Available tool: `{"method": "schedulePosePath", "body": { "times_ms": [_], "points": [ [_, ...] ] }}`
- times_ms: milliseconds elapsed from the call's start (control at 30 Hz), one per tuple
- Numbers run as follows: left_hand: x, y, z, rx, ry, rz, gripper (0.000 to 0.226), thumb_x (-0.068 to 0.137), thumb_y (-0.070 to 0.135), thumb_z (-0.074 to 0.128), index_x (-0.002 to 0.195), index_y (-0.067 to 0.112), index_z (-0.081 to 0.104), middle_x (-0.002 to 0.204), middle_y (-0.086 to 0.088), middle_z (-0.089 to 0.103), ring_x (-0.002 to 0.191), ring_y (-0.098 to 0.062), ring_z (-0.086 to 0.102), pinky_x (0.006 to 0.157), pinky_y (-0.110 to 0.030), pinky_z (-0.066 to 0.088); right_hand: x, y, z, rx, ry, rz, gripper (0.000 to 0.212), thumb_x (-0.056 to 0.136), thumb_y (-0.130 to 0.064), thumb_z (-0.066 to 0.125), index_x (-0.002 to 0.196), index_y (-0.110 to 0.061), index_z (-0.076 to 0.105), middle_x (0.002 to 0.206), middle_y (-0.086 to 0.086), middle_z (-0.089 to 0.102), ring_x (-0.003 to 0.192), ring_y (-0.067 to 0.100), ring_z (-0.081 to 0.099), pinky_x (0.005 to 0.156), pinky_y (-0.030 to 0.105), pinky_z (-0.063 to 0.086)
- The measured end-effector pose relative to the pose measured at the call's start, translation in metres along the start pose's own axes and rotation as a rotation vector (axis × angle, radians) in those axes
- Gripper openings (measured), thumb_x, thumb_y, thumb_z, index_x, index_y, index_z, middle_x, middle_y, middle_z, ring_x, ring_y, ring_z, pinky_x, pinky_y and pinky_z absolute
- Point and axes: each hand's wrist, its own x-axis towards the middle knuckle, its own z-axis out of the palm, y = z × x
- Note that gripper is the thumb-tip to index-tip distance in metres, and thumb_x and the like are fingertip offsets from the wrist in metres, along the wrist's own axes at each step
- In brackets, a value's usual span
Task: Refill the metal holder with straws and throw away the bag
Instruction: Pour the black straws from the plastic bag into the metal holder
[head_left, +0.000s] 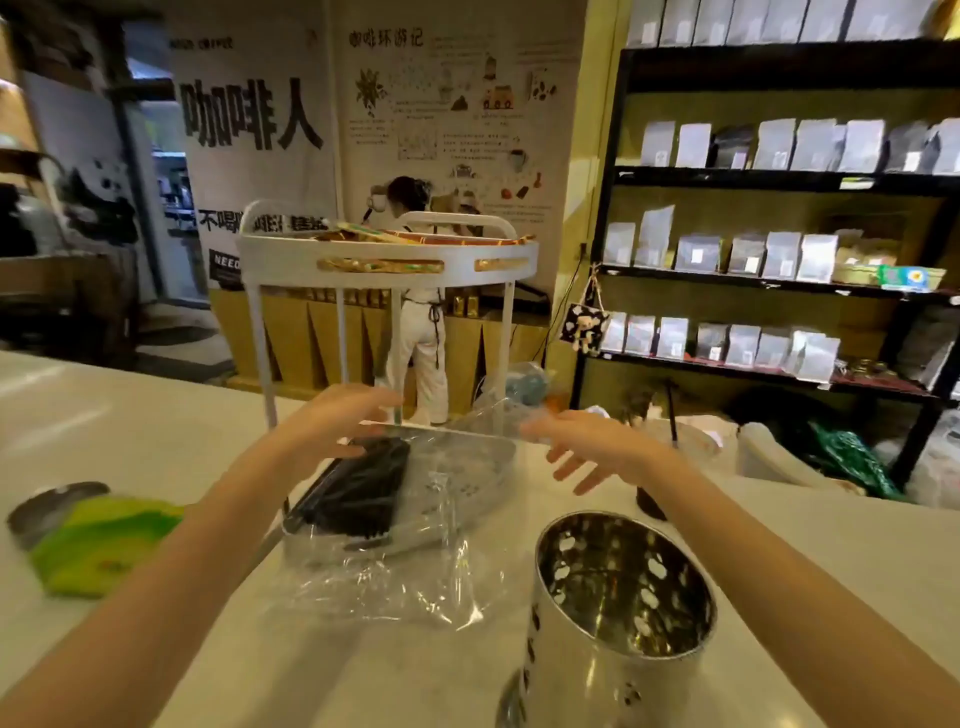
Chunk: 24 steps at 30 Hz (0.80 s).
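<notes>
At frame centre, black straws lie inside a clear bag on the surface, long axis running lower left to upper right. Both hands, left and right, hover above, fingers spread, gripping nothing. The metal holder stands upright at lower right; a white rack rises behind the bag.

Glossy metal holder, clear plastic bag

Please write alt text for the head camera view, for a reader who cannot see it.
Two bare hands, left hand and right hand, reach open over a clear plastic bag of black straws on a white counter. An empty perforated metal holder stands at front right.
</notes>
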Motion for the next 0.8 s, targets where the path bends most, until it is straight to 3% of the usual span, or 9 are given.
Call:
{"method": "schedulePosePath", "body": {
  "times_ms": [67,100,167,233,333,400,633,733,800],
  "points": [
    [0.003,-0.013,0.003,0.167,0.051,-0.020,0.032,0.089,0.023,0.052,0.114,0.004,0.054,0.124,-0.015,0.053,0.113,-0.029,0.050,0.097,-0.040,0.041,0.007,0.007,0.009,-0.035,-0.011,0.065,0.067,0.082,-0.056,0.053,0.134,-0.017,0.038,0.109,0.009,0.056,0.093,0.024,0.060,0.080,0.038,0.052],
    [0.008,-0.022,0.003,0.216,0.064,-0.048,0.027,0.089,0.024,0.052,0.108,0.006,0.055,0.119,-0.014,0.055,0.106,-0.028,0.052,0.091,-0.038,0.043,0.010,0.013,0.014,-0.028,-0.030,0.085,0.067,0.081,-0.055,0.055,0.133,-0.016,0.039,0.107,0.009,0.058,0.092,0.024,0.062,0.082,0.039,0.052],
    [0.015,-0.037,0.006,0.208,0.053,-0.130,0.035,0.087,0.029,0.054,0.115,0.007,0.052,0.107,-0.010,0.057,0.090,-0.022,0.052,0.077,-0.031,0.042,0.017,0.021,0.022,0.105,-0.087,0.089,0.061,0.083,-0.046,0.060,0.129,-0.010,0.043,0.112,0.016,0.060,0.090,0.025,0.064,0.082,0.037,0.055],
    [0.024,-0.049,0.006,0.195,0.076,-0.165,0.046,0.087,0.030,0.054,0.125,0.007,0.044,0.115,-0.012,0.053,0.095,-0.023,0.048,0.081,-0.033,0.039,0.018,0.022,0.026,0.291,-0.206,0.053,0.044,0.088,-0.030,0.058,0.121,-0.004,0.049,0.114,0.022,0.061,0.082,0.024,0.067,0.068,0.030,0.059],
    [0.034,-0.060,0.003,0.208,0.093,-0.225,0.045,0.087,0.030,0.052,0.123,0.005,0.044,0.116,-0.016,0.053,0.097,-0.026,0.047,0.082,-0.036,0.038,0.019,0.022,0.027,0.449,-0.317,0.029,0.026,0.092,-0.017,0.053,0.113,-0.002,0.055,0.091,0.015,0.072,0.070,0.022,0.073,0.055,0.026,0.057],
    [0.038,-0.067,0.003,0.221,0.107,-0.244,0.043,0.087,0.029,0.052,0.121,0.002,0.047,0.107,-0.015,0.054,0.095,-0.027,0.050,0.080,-0.035,0.039,0.020,0.022,0.027,0.507,-0.314,0.023,0.024,0.093,-0.012,0.050,0.115,-0.002,0.055,0.080,0.009,0.075,0.069,0.019,0.073,0.052,0.024,0.056],
    [0.043,-0.069,0.005,0.121,0.145,-0.276,0.044,0.080,0.024,0.064,0.114,0.000,0.050,0.100,-0.016,0.058,0.087,-0.028,0.055,0.071,-0.034,0.045,0.027,0.000,0.015,0.675,-0.230,-0.062,0.026,0.092,-0.003,0.047,0.116,-0.003,0.057,0.088,0.013,0.074,0.072,0.019,0.073,0.049,0.022,0.057],
    [0.042,-0.064,0.003,0.030,0.134,-0.278,0.038,0.076,0.022,0.069,0.107,0.003,0.056,0.086,-0.014,0.060,0.076,-0.026,0.058,0.057,-0.032,0.047,0.021,-0.015,0.004,0.681,-0.222,-0.111,0.028,0.092,-0.003,0.048,0.118,-0.005,0.058,0.089,0.012,0.074,0.071,0.017,0.073,0.052,0.023,0.058],
    [0.042,-0.060,0.004,-0.069,0.114,-0.276,0.036,0.075,0.020,0.070,0.104,0.002,0.056,0.089,-0.017,0.063,0.081,-0.030,0.061,0.063,-0.036,0.053,0.016,-0.025,-0.006,0.679,-0.198,-0.143,0.026,0.093,-0.003,0.046,0.116,-0.006,0.057,0.080,0.009,0.075,0.065,0.014,0.073,0.049,0.021,0.057]
  ]
}}
